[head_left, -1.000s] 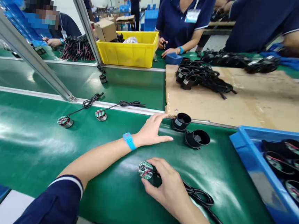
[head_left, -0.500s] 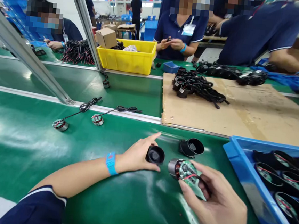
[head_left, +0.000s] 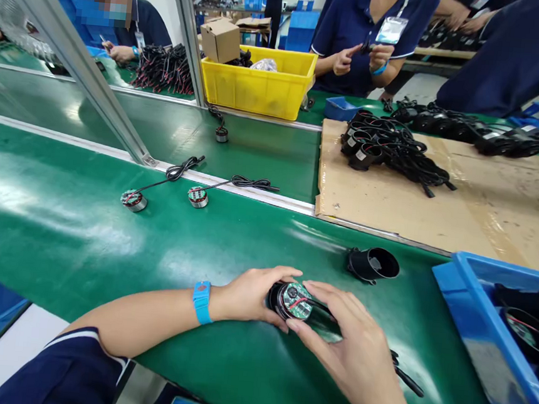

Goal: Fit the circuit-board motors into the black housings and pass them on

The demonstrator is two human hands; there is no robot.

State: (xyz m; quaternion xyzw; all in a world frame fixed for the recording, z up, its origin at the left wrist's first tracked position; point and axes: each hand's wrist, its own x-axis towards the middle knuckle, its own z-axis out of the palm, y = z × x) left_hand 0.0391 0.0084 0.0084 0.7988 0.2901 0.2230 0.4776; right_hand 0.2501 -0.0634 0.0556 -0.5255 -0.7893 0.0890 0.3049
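Observation:
My left hand (head_left: 254,295) grips a small black round cup (head_left: 274,295) just above the green mat. Against the cup's opening sits a motor with a green circuit board (head_left: 297,300), held at its edge between the thumb and fingers of my right hand (head_left: 347,334). Red and black wires run from the board under my right palm, and a black cable end (head_left: 407,377) shows beyond the wrist. A larger black housing (head_left: 373,264) lies on its side behind my right hand. Two more motors with coiled cables (head_left: 134,200) (head_left: 198,197) rest farther left.
At right stands a blue bin (head_left: 474,345) of housings with boards. Cardboard (head_left: 392,206) behind carries a pile of black housings (head_left: 378,142). A metal post (head_left: 112,106) rises at left, near a yellow bin (head_left: 255,91). Several people work across the bench.
My right hand has moved left and brought the motor against the black cup in my left hand. The metal side of the motor is now mostly hidden. The camera view has shifted.

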